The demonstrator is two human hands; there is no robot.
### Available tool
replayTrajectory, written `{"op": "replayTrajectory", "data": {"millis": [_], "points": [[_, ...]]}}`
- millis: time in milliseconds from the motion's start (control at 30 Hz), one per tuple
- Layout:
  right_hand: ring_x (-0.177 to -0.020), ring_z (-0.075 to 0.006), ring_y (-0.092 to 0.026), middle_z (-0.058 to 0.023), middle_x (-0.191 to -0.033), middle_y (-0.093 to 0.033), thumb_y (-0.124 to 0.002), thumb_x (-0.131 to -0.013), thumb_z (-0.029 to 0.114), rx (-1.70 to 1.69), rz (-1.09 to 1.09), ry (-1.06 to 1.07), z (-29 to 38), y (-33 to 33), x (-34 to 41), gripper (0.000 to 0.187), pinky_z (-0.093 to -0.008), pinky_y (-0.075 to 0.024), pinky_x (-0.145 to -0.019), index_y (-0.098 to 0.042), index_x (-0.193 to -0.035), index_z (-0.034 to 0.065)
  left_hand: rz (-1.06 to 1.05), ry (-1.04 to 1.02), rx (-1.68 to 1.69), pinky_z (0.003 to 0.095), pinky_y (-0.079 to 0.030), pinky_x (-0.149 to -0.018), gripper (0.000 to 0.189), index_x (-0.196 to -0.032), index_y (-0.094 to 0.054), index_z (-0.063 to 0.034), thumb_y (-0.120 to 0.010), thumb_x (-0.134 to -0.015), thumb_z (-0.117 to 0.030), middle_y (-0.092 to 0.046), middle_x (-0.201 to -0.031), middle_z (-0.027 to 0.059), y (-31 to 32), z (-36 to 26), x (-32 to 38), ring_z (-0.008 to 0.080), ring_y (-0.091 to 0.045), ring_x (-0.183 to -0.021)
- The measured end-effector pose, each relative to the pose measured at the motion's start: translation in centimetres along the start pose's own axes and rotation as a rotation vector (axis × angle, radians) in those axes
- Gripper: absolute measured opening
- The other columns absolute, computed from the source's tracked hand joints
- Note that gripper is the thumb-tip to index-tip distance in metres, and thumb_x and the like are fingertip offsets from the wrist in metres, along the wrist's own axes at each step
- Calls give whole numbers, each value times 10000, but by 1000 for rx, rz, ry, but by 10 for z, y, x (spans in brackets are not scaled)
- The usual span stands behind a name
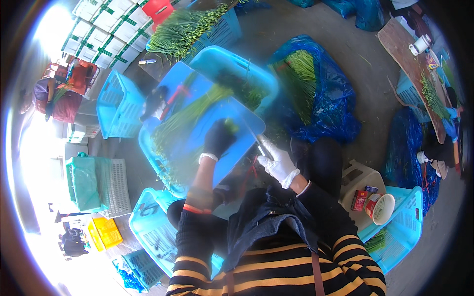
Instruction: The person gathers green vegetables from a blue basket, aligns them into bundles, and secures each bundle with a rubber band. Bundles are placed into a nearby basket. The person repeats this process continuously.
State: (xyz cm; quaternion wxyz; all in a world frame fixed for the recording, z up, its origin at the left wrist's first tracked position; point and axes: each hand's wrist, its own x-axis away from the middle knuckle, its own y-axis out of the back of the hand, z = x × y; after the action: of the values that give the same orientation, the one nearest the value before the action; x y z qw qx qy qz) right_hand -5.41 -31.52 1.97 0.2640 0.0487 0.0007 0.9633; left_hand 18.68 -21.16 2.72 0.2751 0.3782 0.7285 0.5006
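My left hand (220,138), in a black glove over a white one, is over a blue board (237,111). Its fingers close around a small green bunch of stems (232,126), blurred. In my white-gloved right hand (277,162) is a knife (262,147), its blade pointing up along the board's right edge. A loose heap of long green stems with buds, like flowering chives (185,114), lies across the board, left of my left hand. The board rests on a light-blue plastic basket (148,148). A red strip (172,98) lies near the board's upper left part.
Beyond the board stands a light-blue basket (272,79) with green scraps. Blue plastic sheeting (335,100) holds bundled stems (301,74) at right. More stems (181,31) top a far crate. A stool (353,181) bears a paper cup (383,207). Another person's arm (452,125) shows far right.
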Motion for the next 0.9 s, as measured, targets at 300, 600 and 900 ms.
{"op": "replayTrajectory", "data": {"millis": [300, 600, 900], "points": [[-1351, -267, -591, -202, -1495, -568, -685, -936, 32, -91, 19, -49, -3, 2, 0, 672, -317, -475, -1078, -437, -1560, 56, -51, -2, -31, 463, -560, -855, 408, -1188, -662, -85, -726, -833, -277, -690, -1106, 161, 0, -12, 0, 363, -671, -993], [-1297, -300, -629, -223, -1440, -601, -691, -932, 60, -53, -10, 94, -8, -4, 0, 660, -335, -503, -1042, -458, -1549, 68, -140, 41, 109, 482, -554, -845, 424, -1171, -655, -51, -752, -810, -252, -707, -1076, 200, -17, 5, 3, 398, -682, -985], [-1248, -325, -655, -223, -1416, -614, -691, -932, 86, 36, -85, 185, -8, -5, -3, 672, -357, -533, -995, -445, -1557, 72, -212, 9, 75, 498, -555, -772, 324, -1092, -684, -75, -737, -836, -267, -718, -964, 207, -11, -15, -7, 417, -693, -893]]}}
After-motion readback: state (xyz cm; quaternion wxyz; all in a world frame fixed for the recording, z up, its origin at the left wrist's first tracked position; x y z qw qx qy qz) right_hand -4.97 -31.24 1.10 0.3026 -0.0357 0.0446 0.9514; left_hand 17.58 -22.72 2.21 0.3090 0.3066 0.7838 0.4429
